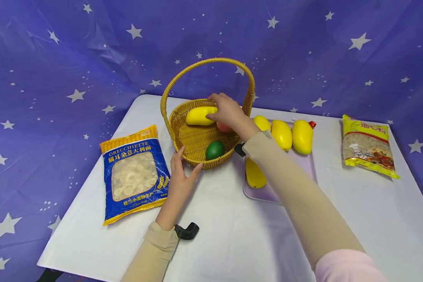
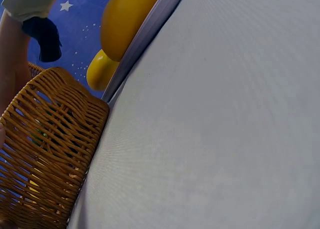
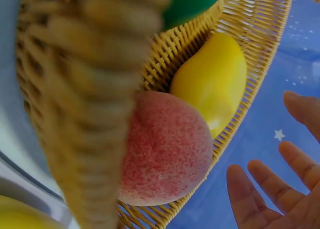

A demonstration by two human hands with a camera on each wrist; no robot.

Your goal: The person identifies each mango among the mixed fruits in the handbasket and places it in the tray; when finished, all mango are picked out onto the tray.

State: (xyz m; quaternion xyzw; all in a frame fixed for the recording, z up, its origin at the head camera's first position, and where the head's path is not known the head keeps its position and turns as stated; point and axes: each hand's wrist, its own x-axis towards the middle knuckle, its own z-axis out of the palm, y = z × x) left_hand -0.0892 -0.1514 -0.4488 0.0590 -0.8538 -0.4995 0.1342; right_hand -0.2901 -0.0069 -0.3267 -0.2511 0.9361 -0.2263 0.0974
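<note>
A wicker basket [image 1: 191, 144] with a tall arched handle holds a yellow mango [image 1: 199, 116], a peach [image 3: 167, 149] and a smooth dark-green fruit [image 1: 215, 150]. My right hand [image 1: 229, 112] is over the back right of the basket, above the peach. In the right wrist view its fingers [image 3: 272, 186] are spread apart with nothing between them, to one side of the mango and peach. At the basket's front left rim, my left hand [image 1: 180, 181] rests with thumb and fingers spread. The left wrist view shows mostly the basket's woven side [image 2: 55, 144].
Right of the basket, a pale purple tray [image 1: 306, 168] carries several mangoes [image 1: 302, 137], partly behind my right forearm. A blue bag of orecchiette [image 1: 135, 174] lies to the left. A yellow-topped food packet [image 1: 368, 147] lies at far right on the white table [image 1: 225, 231].
</note>
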